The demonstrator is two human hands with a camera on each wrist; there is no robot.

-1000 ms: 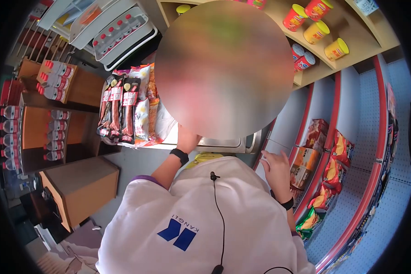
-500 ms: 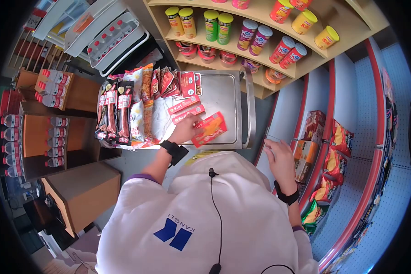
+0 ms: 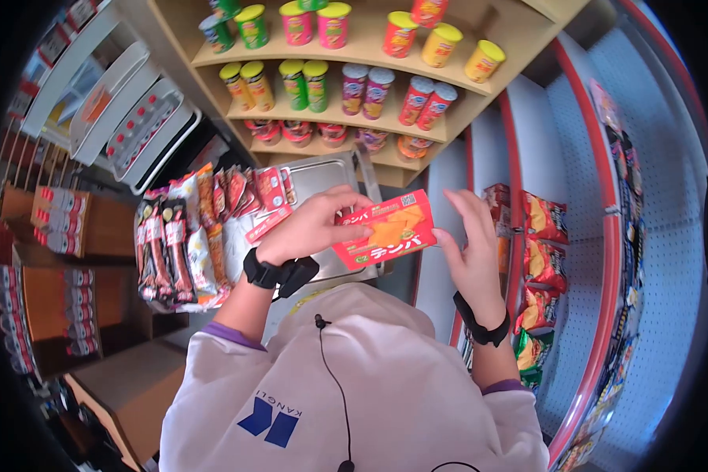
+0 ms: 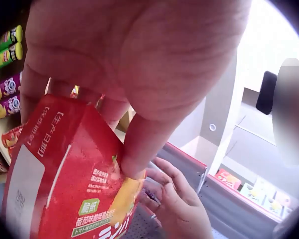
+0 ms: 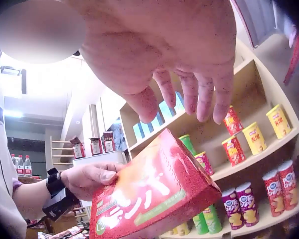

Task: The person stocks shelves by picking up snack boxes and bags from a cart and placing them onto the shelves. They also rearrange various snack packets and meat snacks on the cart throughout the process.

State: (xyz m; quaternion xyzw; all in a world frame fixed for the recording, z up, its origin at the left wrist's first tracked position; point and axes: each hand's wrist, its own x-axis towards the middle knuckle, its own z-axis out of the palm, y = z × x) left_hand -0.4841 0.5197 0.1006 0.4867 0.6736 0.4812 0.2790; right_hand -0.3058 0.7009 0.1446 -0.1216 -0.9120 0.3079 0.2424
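A red snack box [image 3: 392, 234] with yellow crisps pictured on it is gripped at its left end by my left hand [image 3: 311, 230]. In the left wrist view, the left thumb presses the front of this carton [image 4: 84, 174] while the other fingers go behind it. My right hand [image 3: 473, 256] is at the box's right end, its thumb close to the corner. From the right wrist, that hand [image 5: 164, 59] shows extended, spread fingers just above the box [image 5: 149, 194]. A metal cart [image 3: 322, 173] below carries another red box [image 3: 266, 223] and several snack packs [image 3: 169, 244].
Wooden shelves [image 3: 330, 126] with snack canisters and bowls stand ahead. To the right runs a red-edged shelf unit [image 3: 606, 315] holding chip bags [image 3: 544, 263]. White bins [image 3: 145, 130] with bottles are at the far left, above a wooden cabinet [image 3: 134, 393].
My left hand has lifted the red box off the cart and brought it right, toward my right hand. The right hand has risen with its fingers spreading. The head view has shifted.
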